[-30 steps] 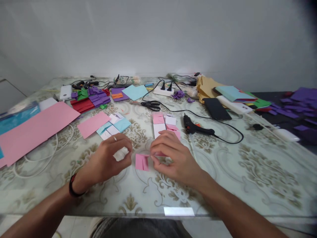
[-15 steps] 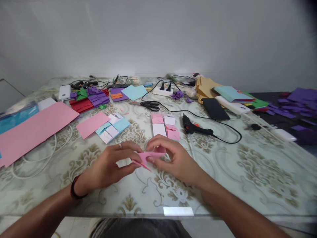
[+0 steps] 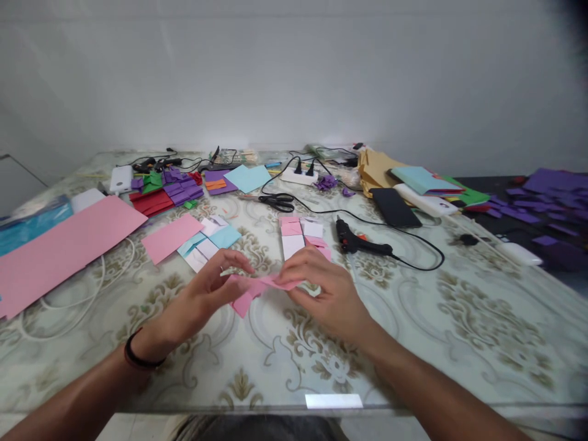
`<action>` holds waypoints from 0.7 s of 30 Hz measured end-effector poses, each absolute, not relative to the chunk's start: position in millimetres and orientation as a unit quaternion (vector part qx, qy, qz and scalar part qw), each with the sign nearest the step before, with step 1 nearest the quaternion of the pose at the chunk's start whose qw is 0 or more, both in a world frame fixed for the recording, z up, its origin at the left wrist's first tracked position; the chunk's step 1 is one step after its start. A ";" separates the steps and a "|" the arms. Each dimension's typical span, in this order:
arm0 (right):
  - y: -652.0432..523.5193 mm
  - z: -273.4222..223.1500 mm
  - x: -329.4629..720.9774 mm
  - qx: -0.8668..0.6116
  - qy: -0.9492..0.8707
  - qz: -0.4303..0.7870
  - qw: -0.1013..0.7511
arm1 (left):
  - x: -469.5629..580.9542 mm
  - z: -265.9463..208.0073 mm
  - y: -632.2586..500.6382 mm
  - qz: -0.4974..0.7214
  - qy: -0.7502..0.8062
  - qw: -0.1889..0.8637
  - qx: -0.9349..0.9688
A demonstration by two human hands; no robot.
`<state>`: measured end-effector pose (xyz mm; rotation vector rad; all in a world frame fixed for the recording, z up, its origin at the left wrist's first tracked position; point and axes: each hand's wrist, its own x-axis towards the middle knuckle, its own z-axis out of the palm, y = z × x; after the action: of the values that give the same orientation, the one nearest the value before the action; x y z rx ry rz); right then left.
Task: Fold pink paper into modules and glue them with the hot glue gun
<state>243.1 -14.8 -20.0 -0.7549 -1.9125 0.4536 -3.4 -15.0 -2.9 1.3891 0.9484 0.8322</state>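
Observation:
A folded piece of pink paper [image 3: 245, 297] is held up just above the near middle of the table, creased and slightly blurred. My right hand [image 3: 328, 294] pinches its right end between thumb and fingers. My left hand [image 3: 202, 300] has its thumb against the left part, with the fingers curved above it. Beyond the right hand lie folded pink and white paper pieces [image 3: 291, 239]. Past the left hand are light-blue and white folded pieces [image 3: 225, 236] beside a flat pink sheet [image 3: 172, 237].
A black glue gun [image 3: 362, 239] with its cord lies right of centre. Black-handled scissors [image 3: 278, 201], a white power strip [image 3: 298, 176] and a phone [image 3: 395, 207] are farther back. Long pink sheets [image 3: 68, 251] and a white cable [image 3: 101, 285] occupy the left side.
The pink paper has turned and spread between my hands, a flap now hanging down at its left. My left fingers have lifted and shifted slightly left. The view has tilted up a little.

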 end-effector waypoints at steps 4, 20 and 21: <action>-16.5 -19.2 239.3 -0.283 -0.819 0.109 0.486 | 0.4 -8.6 -11.9 0.352 0.426 0.616 0.561; -21.1 -21.6 238.5 -0.302 -0.858 0.174 0.378 | -2.4 -18.5 -7.8 0.321 0.468 0.536 0.625; -21.0 -22.1 238.4 -0.306 -0.857 0.177 0.376 | -2.6 -18.7 -7.9 0.325 0.469 0.516 0.639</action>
<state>238.4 -21.0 -22.1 -0.7829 -2.1913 0.4520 -2.6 -7.9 -18.7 1.5335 1.1256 0.7809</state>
